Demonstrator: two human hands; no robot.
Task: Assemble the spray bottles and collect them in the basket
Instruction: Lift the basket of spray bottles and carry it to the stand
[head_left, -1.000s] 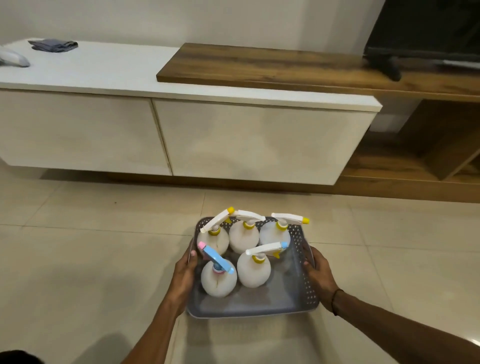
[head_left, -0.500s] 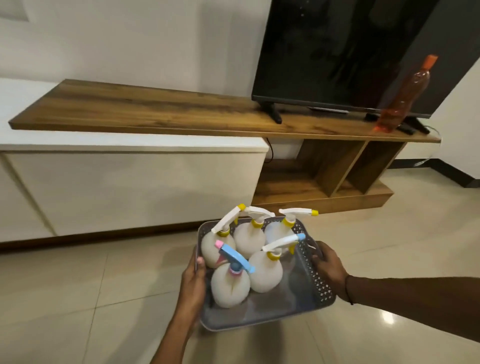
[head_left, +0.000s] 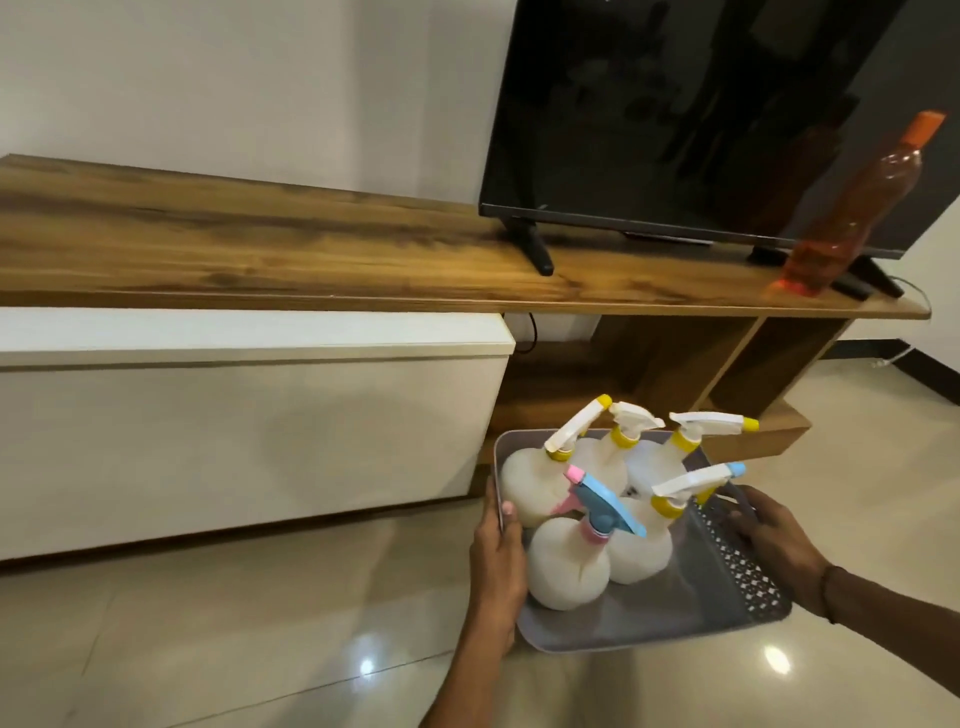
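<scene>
Lower right of frame: grey basket (head_left: 727, 621), perforated side wall, carried above the tiled floor (head_left: 208, 623).
Left hand (head_left: 497, 551): clamped on the basket's left rim, thumb over the edge.
Right hand (head_left: 774, 538): gripping the right rim; dark band at the wrist.
Contents: 5 white spray bottles, upright, crowded together at the basket's far end, bodies touching.
Item 1, nearest: bottle (head_left: 569, 569) with blue trigger head and pink collar.
Item 2, just right of it: bottle (head_left: 641, 548), white head, yellow collar, blue tip.
Items 3–5, back row (head_left: 597, 462): white heads, yellow collars; 2 show yellow tips.
Beyond, left: white cabinet (head_left: 234, 436).
Above it, across the frame: wooden shelf (head_left: 260, 249).
Upper right: dark TV (head_left: 701, 114) on 2 feet.
Far right on the shelf: orange bottle (head_left: 852, 213), leaning in this wide-angle view.
</scene>
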